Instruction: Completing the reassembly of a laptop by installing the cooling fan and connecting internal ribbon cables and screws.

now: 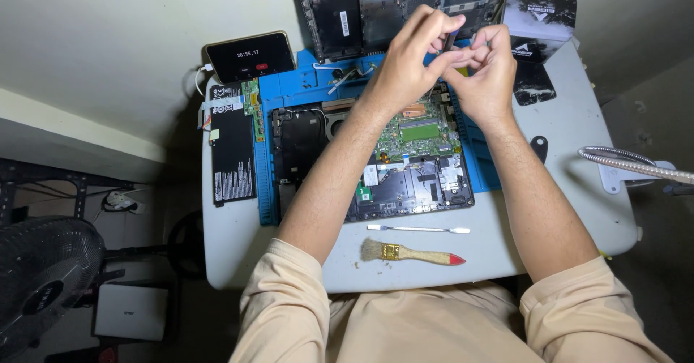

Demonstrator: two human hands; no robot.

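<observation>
My left hand [410, 63] and my right hand [486, 74] meet above the far edge of an opened laptop [405, 182] lying on a blue work mat [303, 88]. Their fingertips pinch together around a thin dark tool or small part [450, 41]; I cannot tell which hand grips it. The laptop's green circuit board [419, 133] shows under my wrists. Both forearms in beige sleeves reach across the small grey table [571, 189].
A flat black battery [233, 153] lies left of the mat. A phone with a timer [249, 56] leans at the back left. The removed bottom cover [376, 9] stands behind. A paintbrush [408, 252] and white spudger [418, 228] lie near me. Flexible lamp neck [636, 164] right, fan [43, 276] lower left.
</observation>
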